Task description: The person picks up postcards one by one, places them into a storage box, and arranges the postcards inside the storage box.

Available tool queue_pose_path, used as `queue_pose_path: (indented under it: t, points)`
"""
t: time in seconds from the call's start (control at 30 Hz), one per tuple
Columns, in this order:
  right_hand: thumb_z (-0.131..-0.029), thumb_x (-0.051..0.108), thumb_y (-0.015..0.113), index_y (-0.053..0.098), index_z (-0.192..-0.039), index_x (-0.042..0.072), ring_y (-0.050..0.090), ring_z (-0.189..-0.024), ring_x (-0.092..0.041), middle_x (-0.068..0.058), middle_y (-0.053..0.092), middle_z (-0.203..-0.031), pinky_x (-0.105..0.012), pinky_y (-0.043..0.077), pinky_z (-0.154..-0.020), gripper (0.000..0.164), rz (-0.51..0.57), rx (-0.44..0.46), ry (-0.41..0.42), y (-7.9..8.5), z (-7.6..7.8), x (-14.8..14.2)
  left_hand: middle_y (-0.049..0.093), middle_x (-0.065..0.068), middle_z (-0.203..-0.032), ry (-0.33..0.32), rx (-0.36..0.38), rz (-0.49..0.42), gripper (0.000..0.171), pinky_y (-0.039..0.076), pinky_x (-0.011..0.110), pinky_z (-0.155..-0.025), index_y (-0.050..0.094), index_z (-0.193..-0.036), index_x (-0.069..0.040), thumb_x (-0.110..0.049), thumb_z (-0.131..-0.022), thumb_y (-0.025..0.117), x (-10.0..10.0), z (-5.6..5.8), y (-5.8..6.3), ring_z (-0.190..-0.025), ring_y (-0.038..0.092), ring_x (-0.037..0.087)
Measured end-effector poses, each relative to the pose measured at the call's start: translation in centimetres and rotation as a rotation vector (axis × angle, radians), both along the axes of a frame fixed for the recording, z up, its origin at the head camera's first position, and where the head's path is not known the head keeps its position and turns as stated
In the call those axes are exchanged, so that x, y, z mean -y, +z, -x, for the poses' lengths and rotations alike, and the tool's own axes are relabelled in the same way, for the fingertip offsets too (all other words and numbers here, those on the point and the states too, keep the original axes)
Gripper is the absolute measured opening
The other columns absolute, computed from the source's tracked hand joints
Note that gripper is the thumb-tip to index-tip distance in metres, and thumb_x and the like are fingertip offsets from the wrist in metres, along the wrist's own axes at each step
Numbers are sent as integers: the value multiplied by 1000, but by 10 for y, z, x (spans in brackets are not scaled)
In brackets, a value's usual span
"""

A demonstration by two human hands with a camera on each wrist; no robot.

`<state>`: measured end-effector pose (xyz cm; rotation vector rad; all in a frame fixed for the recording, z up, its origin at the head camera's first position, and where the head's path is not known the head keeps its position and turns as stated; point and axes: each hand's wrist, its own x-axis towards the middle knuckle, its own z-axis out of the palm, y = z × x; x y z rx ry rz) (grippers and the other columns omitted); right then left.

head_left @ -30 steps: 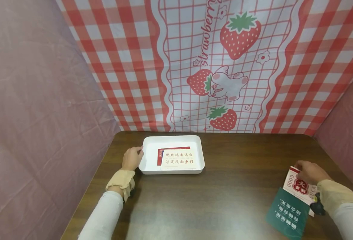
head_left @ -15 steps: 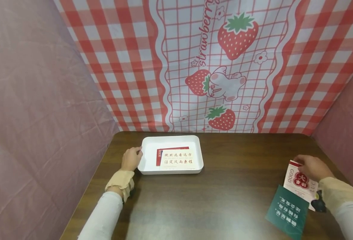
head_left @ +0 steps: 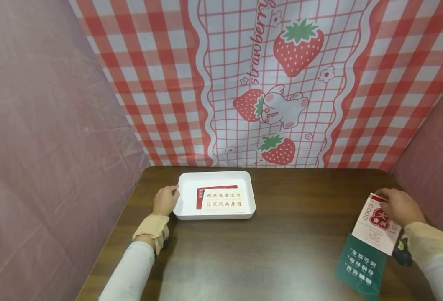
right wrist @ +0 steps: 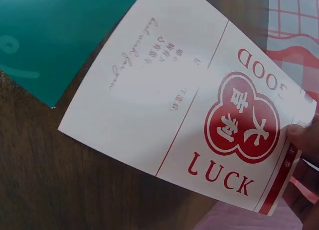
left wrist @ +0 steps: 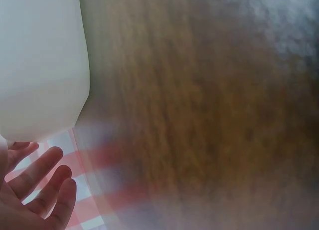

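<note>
At the right of the head view, my right hand (head_left: pixel 401 205) pinches the top edge of a white-and-red greeting card (head_left: pixel 377 230). "GOOD LUCK" and a red emblem show on the card in the right wrist view, with the thumb on its front. Its lower end overlaps a green card (head_left: pixel 360 267) with white writing. At the left side of a white tray (head_left: pixel 185 209), my left hand (head_left: pixel 165 200) touches the rim with its fingertips. The left wrist view shows its fingers loosely bent below the tray's wall (left wrist: pixel 45 90). A cream card (head_left: pixel 224 201) lies over a red card (head_left: pixel 200 199) inside the tray.
The brown wooden table (head_left: pixel 281 234) runs between the tray and the cards. Behind its far edge hangs a red checked strawberry cloth (head_left: pixel 274 83). A plain pink cloth (head_left: pixel 55 146) forms the left side.
My right hand has drawn the greeting card away from me, off much of the green card, so more of its printed front shows. My left hand and the tray stay in place.
</note>
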<state>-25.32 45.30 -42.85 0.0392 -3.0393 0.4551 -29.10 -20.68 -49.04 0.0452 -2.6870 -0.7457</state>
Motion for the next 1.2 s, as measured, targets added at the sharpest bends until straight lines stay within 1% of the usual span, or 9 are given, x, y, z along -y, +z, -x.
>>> queue_pose_path:
  t: [0.13,0.3,0.4,0.57,0.67,0.8,0.9,1.03,1.2]
  points:
    - [-76,7,58,49,-114,-8,50,-76,-35,-35,52,-104,-50,40,-64,42,1,-14,1,4,3,-1,68,13,-105,5,3,-2,29,48,47,-78,67,-108,-9,-16,-83,54,1,0,0,-94,62,36]
    - [-74,7,57,51,-110,-9,53,-77,-36,-35,55,-100,-54,40,-67,40,-27,-1,56,17,10,-5,67,13,-106,7,15,-2,30,48,47,-80,67,-108,-10,-18,-83,54,1,1,-1,-95,62,36]
    - [-73,7,57,52,-109,-9,53,-76,-35,-35,56,-98,-53,41,-67,39,-35,-5,76,24,14,-6,67,13,-106,3,14,-3,30,48,47,-79,67,-108,-10,-18,-83,54,1,2,-2,-95,62,37]
    - [-73,7,56,54,-107,-8,53,-73,-32,-34,57,-95,-49,41,-63,37,-34,-7,81,31,16,-8,67,13,-106,8,11,0,29,48,48,-78,67,-107,-10,-17,-82,54,1,3,-2,-94,62,37]
    - [-74,6,56,55,-107,-7,53,-71,-30,-33,58,-93,-40,41,-59,36,-16,-10,73,35,15,-9,67,14,-106,8,10,5,29,48,48,-79,67,-107,-10,-17,-82,54,1,3,-1,-94,62,37]
    - [-77,7,54,56,-108,-5,52,-70,-27,-31,59,-92,-29,36,-57,33,1,-12,57,40,15,-9,67,15,-105,-4,-6,6,30,47,48,-78,67,-107,-8,-16,-82,54,-1,1,2,-94,62,38]
    - [-79,8,53,55,-110,-5,50,-71,-28,-31,58,-93,-28,34,-57,33,13,3,40,44,15,-7,67,15,-105,-11,-14,8,30,47,48,-78,67,-107,-7,-15,-82,54,-1,0,4,-93,62,38]
    - [-80,8,52,55,-111,-4,49,-71,-27,-30,58,-93,-27,34,-55,33,28,2,21,45,14,-5,67,14,-106,-3,-3,5,30,47,48,-79,67,-108,-8,-17,-82,53,-1,0,3,-94,62,38]
    - [-81,9,52,57,-108,-2,49,-69,-25,-28,59,-90,-25,32,-54,30,49,-36,14,44,15,-1,67,15,-105,0,-11,4,30,47,48,-78,67,-107,-8,-17,-82,53,-1,0,1,-94,61,39]
